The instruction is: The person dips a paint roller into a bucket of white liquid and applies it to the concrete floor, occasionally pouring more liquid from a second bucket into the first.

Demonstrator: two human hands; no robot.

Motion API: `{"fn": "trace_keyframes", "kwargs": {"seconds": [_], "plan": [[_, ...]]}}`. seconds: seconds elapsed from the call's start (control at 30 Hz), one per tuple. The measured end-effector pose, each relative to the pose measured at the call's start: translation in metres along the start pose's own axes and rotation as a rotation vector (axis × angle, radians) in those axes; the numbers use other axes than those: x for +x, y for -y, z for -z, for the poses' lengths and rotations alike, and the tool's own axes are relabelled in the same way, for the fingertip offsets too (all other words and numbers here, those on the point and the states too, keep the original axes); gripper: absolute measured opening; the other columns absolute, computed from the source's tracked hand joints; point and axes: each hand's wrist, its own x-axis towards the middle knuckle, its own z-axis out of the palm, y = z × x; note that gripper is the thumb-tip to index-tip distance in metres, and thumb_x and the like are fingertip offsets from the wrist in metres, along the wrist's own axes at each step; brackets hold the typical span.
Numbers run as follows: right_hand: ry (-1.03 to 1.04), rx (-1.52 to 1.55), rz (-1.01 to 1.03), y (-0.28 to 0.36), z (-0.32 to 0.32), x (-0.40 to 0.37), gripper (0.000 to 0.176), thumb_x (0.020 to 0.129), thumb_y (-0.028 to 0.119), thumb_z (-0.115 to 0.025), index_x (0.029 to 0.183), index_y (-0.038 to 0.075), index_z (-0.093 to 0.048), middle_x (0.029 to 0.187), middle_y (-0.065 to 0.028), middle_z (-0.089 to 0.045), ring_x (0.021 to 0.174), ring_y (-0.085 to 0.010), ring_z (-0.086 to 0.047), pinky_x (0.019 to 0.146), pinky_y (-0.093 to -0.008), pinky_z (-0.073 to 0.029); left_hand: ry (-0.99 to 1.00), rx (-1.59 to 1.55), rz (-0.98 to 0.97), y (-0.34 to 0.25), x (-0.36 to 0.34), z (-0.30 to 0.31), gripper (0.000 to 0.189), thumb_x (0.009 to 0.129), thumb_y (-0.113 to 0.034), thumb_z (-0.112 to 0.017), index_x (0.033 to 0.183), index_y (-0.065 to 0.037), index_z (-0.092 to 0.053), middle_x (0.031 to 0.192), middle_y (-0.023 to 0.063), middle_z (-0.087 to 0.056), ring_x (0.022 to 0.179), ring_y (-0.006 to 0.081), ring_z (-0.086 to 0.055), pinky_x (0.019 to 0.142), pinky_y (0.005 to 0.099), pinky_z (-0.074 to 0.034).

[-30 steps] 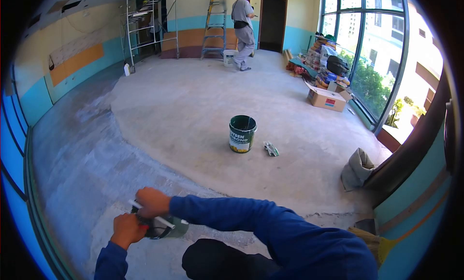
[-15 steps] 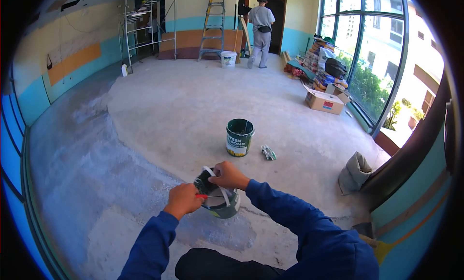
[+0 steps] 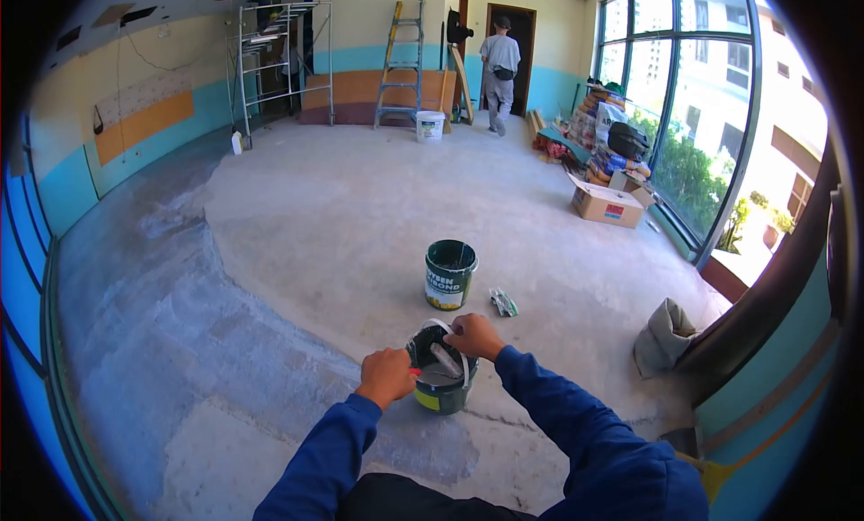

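In the lower middle of the head view, a green bucket (image 3: 443, 397) with grey contents stands on the floor. My left hand (image 3: 387, 377), at its left rim, is closed on a red-handled tool (image 3: 415, 372). A pale, flat piece shows inside the bucket; whether it belongs to that tool cannot be made out. My right hand (image 3: 476, 336) pinches the bucket's white handle (image 3: 436, 323) at the far right of the rim. Just beyond stands a second green bucket (image 3: 450, 282), open at the top, with a crumpled packet (image 3: 504, 302) to its right.
A scaffold (image 3: 286, 62), a ladder (image 3: 400, 67) and a white bucket (image 3: 429, 127) stand at the back. A person (image 3: 499, 62) is near the doorway. Along the window are piled bags and a cardboard box (image 3: 607, 202). A grey sack (image 3: 664, 339) sits at the right.
The near bucket now looks more upright, and both hands have shifted right with it. A pale, flat piece now shows inside. The person at the back has stepped towards the doorway.
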Motion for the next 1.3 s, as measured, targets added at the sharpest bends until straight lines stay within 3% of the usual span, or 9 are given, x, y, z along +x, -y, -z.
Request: {"fn": "trace_keyframes", "kwargs": {"seconds": [0.13, 0.43, 0.53, 0.67, 0.77, 0.97, 1.07, 1.23, 1.3], "plan": [[0.033, -0.041, -0.013, -0.007, -0.007, 0.001, 0.028, 0.073, 0.032, -0.070, 0.077, 0.005, -0.068, 0.077, -0.0163, -0.067, 0.075, -0.0346, -0.065, 0.067, -0.0443, -0.051, -0.044, -0.015, 0.026, 0.003, 0.006, -0.010, 0.025, 0.073, -0.032, -0.071, 0.086, -0.011, -0.073, 0.085, 0.0154, -0.070, 0.083, 0.0334, -0.067, 0.076, 0.0425, -0.053], [-0.048, 0.051, -0.191, -0.050, -0.014, 0.010, 0.026, 0.076, 0.031, -0.070, 0.087, 0.008, -0.071, 0.084, -0.0160, -0.069, 0.081, -0.0342, -0.066, 0.073, -0.0445, -0.052, -0.045, -0.087, 0.043, 0.019, -0.002, -0.018, 0.028, 0.074, -0.035, -0.069, 0.084, -0.010, -0.074, 0.083, 0.0151, -0.070, 0.081, 0.0334, -0.067, 0.075, 0.0421, -0.052], [-0.082, -0.017, -0.237, -0.064, -0.014, 0.009, 0.032, 0.075, 0.033, -0.072, 0.094, 0.007, -0.069, 0.093, -0.0180, -0.068, 0.092, -0.0339, -0.064, 0.080, -0.0438, -0.050, -0.049, -0.128, 0.050, 0.023, -0.006, -0.019, 0.025, 0.073, -0.031, -0.068, 0.078, -0.007, -0.071, 0.083, 0.0168, -0.069, 0.083, 0.0341, -0.066, 0.075, 0.0432, -0.052], [-0.147, -0.059, -0.278, -0.094, -0.019, 0.011, 0.039, 0.074, 0.035, -0.075, 0.099, 0.006, -0.066, 0.102, -0.0187, -0.065, 0.100, -0.0339, -0.061, 0.085, -0.0429, -0.048, -0.007, -0.195, 0.094, 0.026, -0.015, -0.009, 0.028, 0.073, -0.035, -0.069, 0.082, -0.010, -0.074, 0.082, 0.0156, -0.069, 0.081, 0.0333, -0.067, 0.074, 0.0421, -0.052], [-0.181, -0.043, -0.373, -0.115, -0.022, 0.009, 0.041, 0.075, 0.036, -0.075, 0.099, 0.004, -0.065, 0.102, -0.0186, -0.065, 0.099, -0.0343, -0.061, 0.085, -0.0425, -0.048, -0.005, -0.230, 0.112, 0.035, -0.020, -0.007, 0.034, 0.073, -0.041, -0.070, 0.088, -0.011, -0.075, 0.081, 0.0145, -0.070, 0.080, 0.0321, -0.067, 0.074, 0.0404, -0.052], [-0.274, -0.106, -0.355, -0.124, -0.029, 0.019, 0.043, 0.077, 0.033, -0.074, 0.104, 0.003, -0.062, 0.105, -0.0209, -0.062, 0.096, -0.0354, -0.062, 0.082, -0.0432, -0.049, -0.030, -0.271, 0.105, 0.044, -0.028, -0.001, 0.035, 0.072, -0.041, -0.071, 0.091, -0.011, -0.075, 0.081, 0.0146, -0.070, 0.079, 0.0319, -0.067, 0.074, 0.0398, -0.052], [-0.532, 0.047, -0.204, -0.059, -0.003, 0.015, 0.037, 0.078, 0.024, -0.072, 0.106, 0.003, -0.060, 0.102, -0.0192, -0.060, 0.089, -0.0324, -0.063, 0.079, -0.0412, -0.050, -0.051, -0.272, 0.108, 0.048, -0.029, -0.003, 0.036, 0.072, -0.041, -0.071, 0.091, -0.011, -0.075, 0.082, 0.0145, -0.070, 0.079, 0.0313, -0.067, 0.074, 0.0395, -0.052], [-0.507, 0.386, 0.200, 0.060, 0.027, 0.001, 0.031, 0.080, 0.008, -0.067, 0.109, 0.004, -0.057, 0.096, -0.0136, -0.057, 0.077, -0.0208, -0.061, 0.067, -0.0310, -0.051, 0.002, -0.295, 0.085, 0.052, -0.038, 0.005, 0.034, 0.073, -0.039, -0.069, 0.091, -0.011, -0.074, 0.085, 0.0140, -0.070, 0.082, 0.0326, -0.066, 0.076, 0.0405, -0.052], [-0.451, 0.552, 0.257, 0.114, 0.032, -0.011, 0.029, 0.084, 0.009, -0.065, 0.111, 0.002, -0.056, 0.092, -0.0098, -0.058, 0.077, -0.0147, -0.060, 0.069, -0.0277, -0.051, -0.026, -0.304, 0.068, 0.060, -0.042, 0.003, 0.034, 0.073, -0.040, -0.069, 0.091, -0.011, -0.074, 0.085, 0.0142, -0.070, 0.081, 0.0332, -0.066, 0.075, 0.0409, -0.052]]}}
